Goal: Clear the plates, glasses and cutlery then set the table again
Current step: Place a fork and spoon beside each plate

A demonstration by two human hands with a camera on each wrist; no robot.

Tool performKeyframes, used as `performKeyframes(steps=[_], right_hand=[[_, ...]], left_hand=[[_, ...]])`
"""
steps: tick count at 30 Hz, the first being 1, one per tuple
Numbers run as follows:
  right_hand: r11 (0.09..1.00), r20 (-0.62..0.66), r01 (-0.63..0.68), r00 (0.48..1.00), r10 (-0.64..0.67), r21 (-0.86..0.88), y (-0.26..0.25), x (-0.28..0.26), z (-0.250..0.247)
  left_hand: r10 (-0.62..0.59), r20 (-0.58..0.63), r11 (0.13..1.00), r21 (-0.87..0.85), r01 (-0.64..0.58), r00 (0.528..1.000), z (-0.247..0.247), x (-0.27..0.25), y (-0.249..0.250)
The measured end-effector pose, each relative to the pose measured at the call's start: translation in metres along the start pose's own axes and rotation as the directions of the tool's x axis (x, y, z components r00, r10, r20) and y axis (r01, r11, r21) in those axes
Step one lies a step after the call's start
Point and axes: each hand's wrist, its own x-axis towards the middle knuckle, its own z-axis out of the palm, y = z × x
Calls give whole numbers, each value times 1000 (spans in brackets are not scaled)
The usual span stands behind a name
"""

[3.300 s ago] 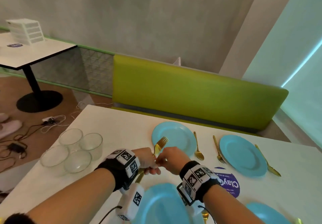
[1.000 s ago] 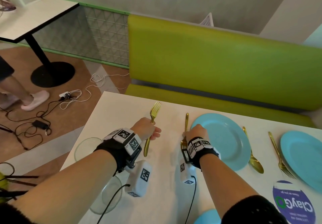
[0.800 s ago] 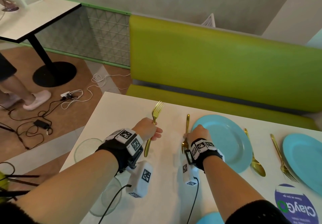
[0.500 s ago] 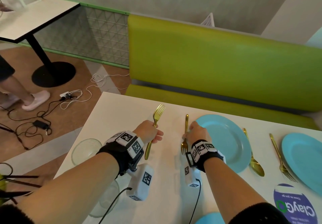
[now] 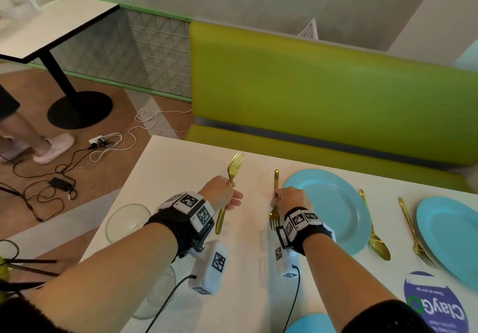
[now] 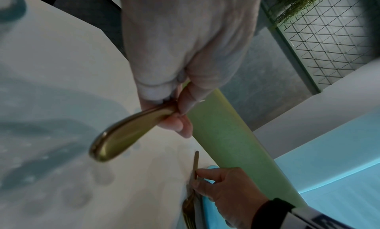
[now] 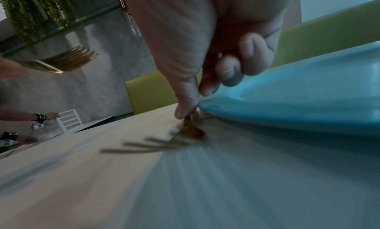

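My left hand (image 5: 231, 194) grips a gold fork (image 5: 234, 174) by the middle of its handle, tines pointing away, above the white table (image 5: 181, 167). In the left wrist view that fork's handle (image 6: 127, 133) sticks out below the fingers. A second gold fork (image 5: 276, 180) lies flat just left of a blue plate (image 5: 333, 208), tines toward me. My right hand (image 5: 278, 196) pinches its handle between thumb and forefinger against the table. The right wrist view shows the thumb on the fork's neck (image 7: 190, 131) beside the plate rim (image 7: 287, 102).
A gold spoon (image 5: 376, 234), a third fork (image 5: 413, 234) and another blue plate (image 5: 450, 239) lie to the right. Clear glass bowls (image 5: 126, 221) stand at the table's left edge. A purple sticker (image 5: 434, 304) and a near plate (image 5: 310, 323) lie close to me. A green bench (image 5: 323, 94) runs behind; cables lie on the floor.
About three seconds ago both hands met over the near plate with the forks. They have since moved to the far-left setting. Over the last second both hands have hardly moved.
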Motion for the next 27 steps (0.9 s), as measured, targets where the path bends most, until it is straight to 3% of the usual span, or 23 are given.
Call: performKeyframes(steps=[10,15,19,27], right_hand=[[1000,-21,-14,1000,14,28,-3,-5,-1],[997,-91,-23,995,30,80,-6,-16,-6],[997,-84,22,996,-16,69,-8,-39,-14],[952,-64,108,994,-93,287,-2,-128,-20]], left_hand=[[-10,9,1000,-7,10,1000,0,-8,-1],[-6,-4,1000,3,6,1000,-2,-16,-4],[13,-6,1000,-4,-13,1000,-1,-29,-7],[66,43,998,-5,-66,997,16,-77,-27]])
